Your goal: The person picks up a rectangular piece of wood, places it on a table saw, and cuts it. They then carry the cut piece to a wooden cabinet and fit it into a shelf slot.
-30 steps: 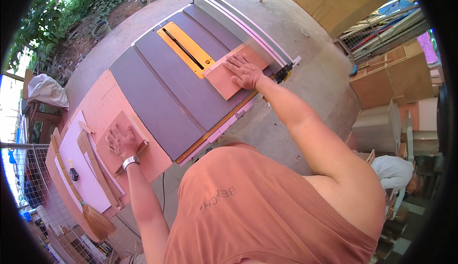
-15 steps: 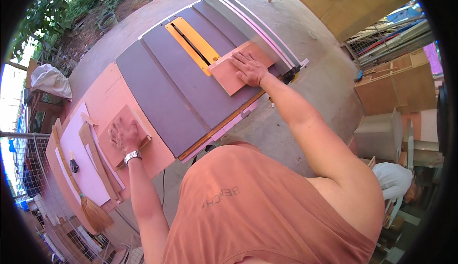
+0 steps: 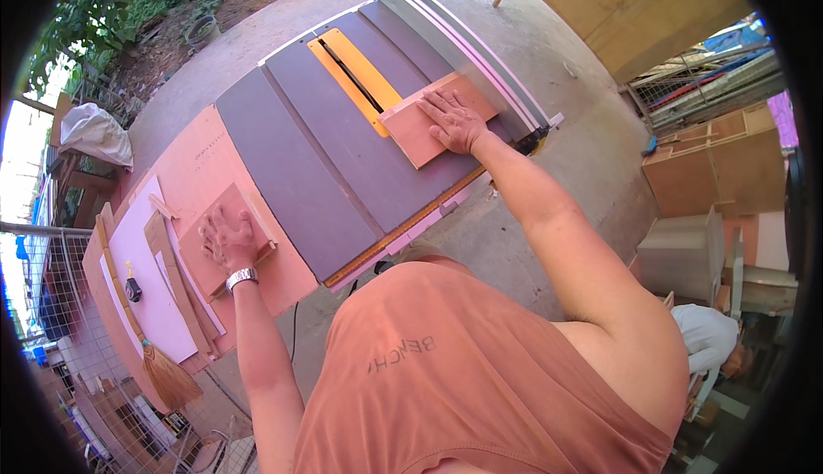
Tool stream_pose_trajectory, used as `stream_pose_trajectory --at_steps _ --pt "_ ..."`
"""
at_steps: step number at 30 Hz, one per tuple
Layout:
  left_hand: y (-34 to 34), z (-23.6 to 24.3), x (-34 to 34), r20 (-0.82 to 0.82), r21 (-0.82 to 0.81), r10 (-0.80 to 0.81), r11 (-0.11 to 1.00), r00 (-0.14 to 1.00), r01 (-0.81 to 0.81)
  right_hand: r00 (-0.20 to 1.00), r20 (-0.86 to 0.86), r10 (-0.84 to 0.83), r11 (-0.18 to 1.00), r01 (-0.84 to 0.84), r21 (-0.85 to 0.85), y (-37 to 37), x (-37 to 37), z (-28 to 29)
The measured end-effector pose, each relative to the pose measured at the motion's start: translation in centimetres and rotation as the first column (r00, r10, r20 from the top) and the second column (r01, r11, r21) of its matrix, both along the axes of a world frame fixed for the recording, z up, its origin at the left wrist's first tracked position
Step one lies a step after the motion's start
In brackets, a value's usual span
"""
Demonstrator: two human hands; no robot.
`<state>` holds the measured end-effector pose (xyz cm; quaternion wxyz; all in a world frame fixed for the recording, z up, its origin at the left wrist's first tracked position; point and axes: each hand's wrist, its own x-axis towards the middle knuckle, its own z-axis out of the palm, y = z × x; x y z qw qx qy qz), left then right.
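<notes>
My right hand (image 3: 453, 123) lies flat with fingers spread on a reddish wooden board (image 3: 415, 138). That board rests on the dark grey top of a table saw (image 3: 321, 174), close to the long metal fence (image 3: 480, 54) and beside the near end of the yellow slotted insert (image 3: 356, 80). No blade can be made out above the slot. On the left, my left hand (image 3: 228, 238), with a metal watch on the wrist, is spread over what looks like a small stack of similar boards (image 3: 232, 197). The stack sits on a plywood side surface (image 3: 201, 144) next to the saw.
Left of the stack lie wood strips (image 3: 163, 243), a white sheet (image 3: 171, 328), a straw broom (image 3: 163, 375) and a small black object (image 3: 133, 289). A wire mesh fence (image 3: 60, 277) borders the left. Wooden cabinets (image 3: 711, 161) and a crouching person (image 3: 707, 337) are at the right.
The whole view has shifted slightly, with the saw appearing a little further right. Both hands stay on their boards, with no clear movement across the surfaces.
</notes>
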<state>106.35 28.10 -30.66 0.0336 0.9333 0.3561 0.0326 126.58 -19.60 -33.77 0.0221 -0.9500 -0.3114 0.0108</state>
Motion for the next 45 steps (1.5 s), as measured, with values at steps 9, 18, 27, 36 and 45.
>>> stream_pose_trajectory --at_steps 9,18,27,36,45 --pt "0.2 -0.4 -0.1 0.017 0.023 -0.009 1.000 1.000 0.008 1.000 -0.023 -0.014 1.000 0.014 -0.008 1.0 1.7 -0.2" --pt "0.2 -0.4 -0.2 0.020 0.023 -0.018 1.000 1.000 0.017 1.000 -0.003 -0.023 1.000 0.023 -0.016 1.5 2.3 -0.1" --pt "0.2 -0.3 -0.2 0.014 0.019 -0.016 1.000 1.000 0.016 1.000 0.003 -0.021 1.000 0.021 -0.015 1.7 2.6 -0.1" --pt "0.1 -0.1 -0.2 0.015 0.010 -0.018 1.000 1.000 0.018 0.998 -0.042 -0.036 0.999 0.037 0.021 1.8 2.9 0.1" --pt "0.3 -0.4 -0.2 0.024 0.022 -0.023 1.000 0.999 0.022 0.997 -0.057 -0.054 0.994 0.059 0.087 1.7 3.4 -0.6"
